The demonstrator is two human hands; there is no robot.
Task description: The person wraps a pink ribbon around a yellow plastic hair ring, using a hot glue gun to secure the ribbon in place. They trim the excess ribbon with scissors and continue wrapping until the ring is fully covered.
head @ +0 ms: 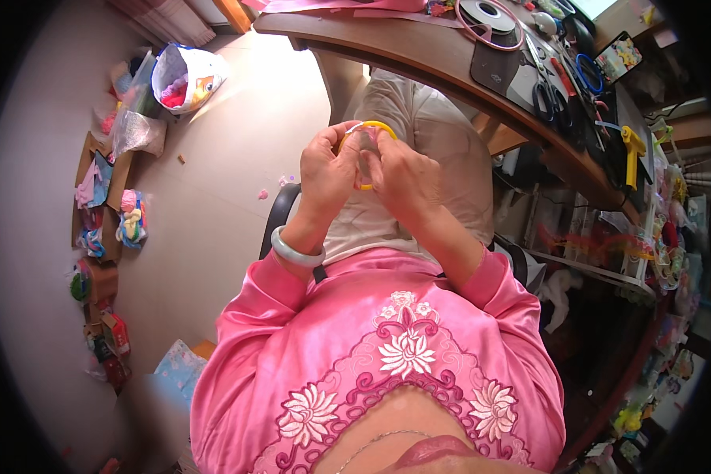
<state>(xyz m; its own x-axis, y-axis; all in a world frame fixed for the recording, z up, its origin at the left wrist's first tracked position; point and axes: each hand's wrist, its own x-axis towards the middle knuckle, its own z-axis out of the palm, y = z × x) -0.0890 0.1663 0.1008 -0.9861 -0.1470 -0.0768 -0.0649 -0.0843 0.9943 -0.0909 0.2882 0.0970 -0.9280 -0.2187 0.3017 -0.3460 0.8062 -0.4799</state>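
Note:
My left hand (332,169) and my right hand (406,172) meet above my lap, both gripping a yellow ring-shaped hoop (379,125). The hoop's top and bottom edges show between the hands. Something pink, perhaps ribbon, lies at its upper part near my right fingers; the fingers hide much of it. A pale bangle circles my left wrist.
On the wooden desk (391,48) lie a ribbon spool (487,16), a pink hoop (520,37), scissors (544,89), a blue ring (589,74), a phone (619,58) and a yellow glue gun (632,157). An open bag (178,62) and boxes stand on the floor at left.

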